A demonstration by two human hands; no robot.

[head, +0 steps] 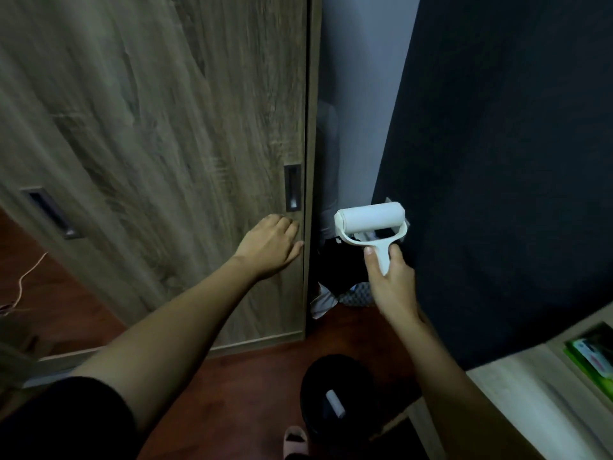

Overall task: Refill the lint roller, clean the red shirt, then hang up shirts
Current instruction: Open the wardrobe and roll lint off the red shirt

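My right hand (389,282) grips the handle of a white lint roller (370,218), whose fresh white roll points up, in front of a dark wall. My left hand (270,245) reaches out with loose fingers to the right edge of a wooden sliding wardrobe door (166,144), just below its recessed dark handle (292,187). Whether the fingers touch the door I cannot tell. No red shirt is visible; dark clothes (341,270) lie on the floor in the narrow gap beside the door.
A black bin (335,393) stands on the brown floor below, with a used white roll core (335,403) inside. A light wooden desk (517,403) with a green packet (593,356) sits at the lower right. A second recessed handle (49,212) shows at left.
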